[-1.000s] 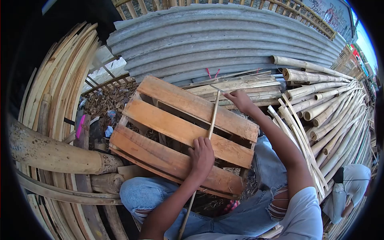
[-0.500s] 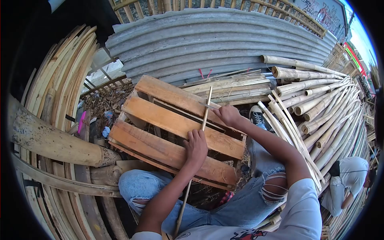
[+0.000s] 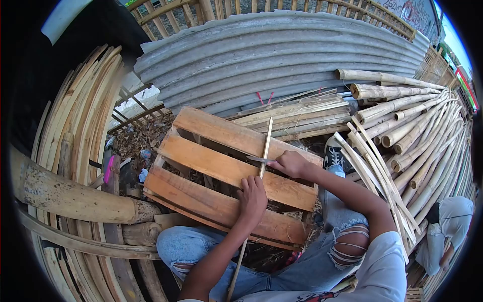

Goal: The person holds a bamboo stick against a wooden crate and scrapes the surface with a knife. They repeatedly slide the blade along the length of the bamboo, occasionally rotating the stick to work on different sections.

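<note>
A long thin bamboo strip [image 3: 267, 139] lies slanted across a slatted wooden crate [image 3: 221, 163] and runs down over my lap. My left hand [image 3: 252, 200] is closed around the strip near the middle of the crate. A little above it and to the right, my right hand [image 3: 292, 164] grips a knife [image 3: 258, 159]. Its blade crosses the strip just above my left hand. The knife's handle is mostly hidden inside my right fingers.
Bamboo poles [image 3: 387, 93] fan out at the right, near a crouching person [image 3: 448, 226]. Split strips [image 3: 297, 113] lie before a corrugated sheet [image 3: 282, 50]. Wooden slats [image 3: 80, 121] and a thick bamboo pole [image 3: 75, 194] are at the left.
My right hand and the knife have moved down along the strip, closer to my left hand. The whole view has shifted slightly, with the crate appearing lower and further right.
</note>
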Available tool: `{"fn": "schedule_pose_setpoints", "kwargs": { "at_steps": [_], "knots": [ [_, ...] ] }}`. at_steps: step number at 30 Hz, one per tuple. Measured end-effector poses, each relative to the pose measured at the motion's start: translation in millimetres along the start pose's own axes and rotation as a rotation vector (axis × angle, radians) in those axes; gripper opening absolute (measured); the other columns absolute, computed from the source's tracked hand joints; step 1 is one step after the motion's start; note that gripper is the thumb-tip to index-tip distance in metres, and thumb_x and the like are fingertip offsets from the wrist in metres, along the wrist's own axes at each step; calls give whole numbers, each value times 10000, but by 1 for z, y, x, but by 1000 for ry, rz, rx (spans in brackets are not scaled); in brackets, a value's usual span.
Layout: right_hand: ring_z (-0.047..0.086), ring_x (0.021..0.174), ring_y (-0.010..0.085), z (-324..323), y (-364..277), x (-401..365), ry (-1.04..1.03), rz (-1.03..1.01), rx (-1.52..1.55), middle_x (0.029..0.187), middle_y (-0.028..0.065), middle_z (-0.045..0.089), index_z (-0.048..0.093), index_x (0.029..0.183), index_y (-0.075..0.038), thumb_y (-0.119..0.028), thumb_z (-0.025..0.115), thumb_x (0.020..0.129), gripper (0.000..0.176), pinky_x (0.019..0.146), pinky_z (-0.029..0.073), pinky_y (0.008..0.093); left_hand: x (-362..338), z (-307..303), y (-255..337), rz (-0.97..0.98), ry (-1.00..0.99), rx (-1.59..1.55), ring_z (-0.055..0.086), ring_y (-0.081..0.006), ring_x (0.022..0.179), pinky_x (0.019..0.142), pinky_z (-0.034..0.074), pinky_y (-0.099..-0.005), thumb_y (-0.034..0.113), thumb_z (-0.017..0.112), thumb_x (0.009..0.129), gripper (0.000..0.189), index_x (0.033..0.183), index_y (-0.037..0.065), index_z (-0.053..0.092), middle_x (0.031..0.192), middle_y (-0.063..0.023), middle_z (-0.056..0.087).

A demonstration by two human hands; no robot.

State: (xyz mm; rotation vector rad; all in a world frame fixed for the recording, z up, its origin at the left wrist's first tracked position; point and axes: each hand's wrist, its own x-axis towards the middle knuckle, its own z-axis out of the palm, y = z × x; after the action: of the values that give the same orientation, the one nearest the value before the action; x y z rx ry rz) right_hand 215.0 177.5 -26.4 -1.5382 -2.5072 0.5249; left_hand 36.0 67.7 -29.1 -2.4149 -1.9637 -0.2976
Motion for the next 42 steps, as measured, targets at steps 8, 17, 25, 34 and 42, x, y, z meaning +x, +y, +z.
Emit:
{"fn": "schedule_pose_setpoints", "kwargs": {
  "at_steps": [8, 17, 25, 34, 42],
  "knots": [
    [587, 649, 417, -17, 67, 38, 137, 230, -108, 597, 232, 568, 609, 652, 5, -456, 339, 955, 614, 581, 452, 498, -2, -3, 4, 5, -17, 46, 485, -246, 917, 669, 488, -395, 125, 469, 860, 76, 905, 65, 469, 929, -86, 465],
    [570, 609, 387, -27, 38, 7, 132, 152, 115, 552, 206, 531, 604, 648, -13, -516, 440, 897, 584, 590, 437, 469, 0, -10, 4, -19, -105, -81, 463, -302, 941, 719, 464, -444, 97, 465, 862, 112, 939, 17, 449, 973, -133, 448],
    [568, 521, 354, 7, -22, 6, 80, -163, -66, 519, 159, 546, 604, 600, -67, -538, 420, 897, 586, 511, 444, 442, 2, -9, 0, -10, -76, -87, 474, -275, 934, 691, 469, -427, 117, 479, 850, 113, 932, 41, 459, 954, -110, 466],
    [569, 512, 338, 17, -18, -14, 12, -179, -3, 513, 154, 544, 601, 596, -71, -524, 438, 892, 565, 486, 435, 425, 4, -10, -5, -17, -85, -169, 476, -278, 946, 710, 459, -444, 132, 507, 835, 135, 924, 42, 460, 954, -111, 469],
    [560, 484, 359, -9, 18, 28, 192, 201, -108, 493, 168, 535, 606, 553, -57, -550, 374, 912, 652, 463, 436, 441, 6, -9, -1, -37, -137, -189, 465, -302, 962, 743, 439, -472, 120, 522, 828, 151, 922, 25, 451, 965, -133, 461]
  ]
}}
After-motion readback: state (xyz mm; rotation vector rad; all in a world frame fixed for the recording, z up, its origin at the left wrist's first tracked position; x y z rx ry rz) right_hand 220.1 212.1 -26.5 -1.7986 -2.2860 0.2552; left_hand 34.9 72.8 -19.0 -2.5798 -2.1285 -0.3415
